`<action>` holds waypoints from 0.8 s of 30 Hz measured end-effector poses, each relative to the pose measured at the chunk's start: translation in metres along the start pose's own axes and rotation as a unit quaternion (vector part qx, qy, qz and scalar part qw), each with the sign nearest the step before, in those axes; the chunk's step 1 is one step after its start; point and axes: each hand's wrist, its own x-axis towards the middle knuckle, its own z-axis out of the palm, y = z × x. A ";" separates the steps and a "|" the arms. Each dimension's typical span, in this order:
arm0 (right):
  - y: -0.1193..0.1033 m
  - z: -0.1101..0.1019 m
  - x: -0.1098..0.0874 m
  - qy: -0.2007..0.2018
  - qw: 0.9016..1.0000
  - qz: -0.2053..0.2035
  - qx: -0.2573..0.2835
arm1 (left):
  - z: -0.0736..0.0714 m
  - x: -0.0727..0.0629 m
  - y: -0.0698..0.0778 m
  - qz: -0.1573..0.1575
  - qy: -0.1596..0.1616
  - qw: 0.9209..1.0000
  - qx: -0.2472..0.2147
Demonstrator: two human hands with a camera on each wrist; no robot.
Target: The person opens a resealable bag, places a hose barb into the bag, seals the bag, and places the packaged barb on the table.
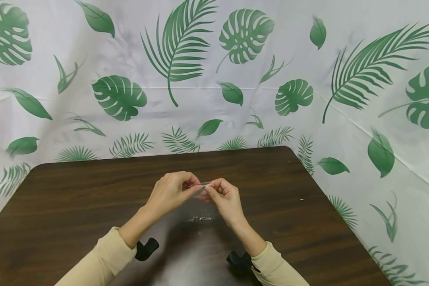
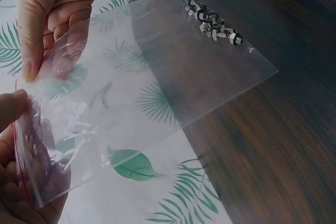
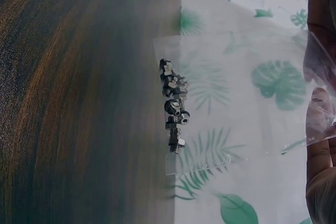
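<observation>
A clear plastic zip bag with a red line along its top edge hangs between both hands. My left hand pinches the top edge at one side. The right hand pinches that edge close beside it, thumb and fingers together. Several small metal fittings with dark rings lie in a row along the bag's bottom; the right wrist view shows these fittings too. In the head view the bag is hard to see, and the fittings show as a small shiny strip below the hands.
A dark wood-grain table spreads beneath the hands. Behind and to the right hangs a white sheet printed with green leaves. A tiny yellowish speck lies on the table at the right. Black wrist mounts stick out by the sleeves.
</observation>
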 end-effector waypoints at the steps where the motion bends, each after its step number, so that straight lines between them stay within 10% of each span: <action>1: 0.000 0.000 0.000 0.000 1.000 0.000 -0.001 | 0.001 0.001 0.000 0.001 -0.001 1.000 0.002; 24: 0.002 0.001 -0.001 -0.008 1.000 0.005 0.016 | -0.001 0.003 0.005 -0.020 -0.023 1.000 0.002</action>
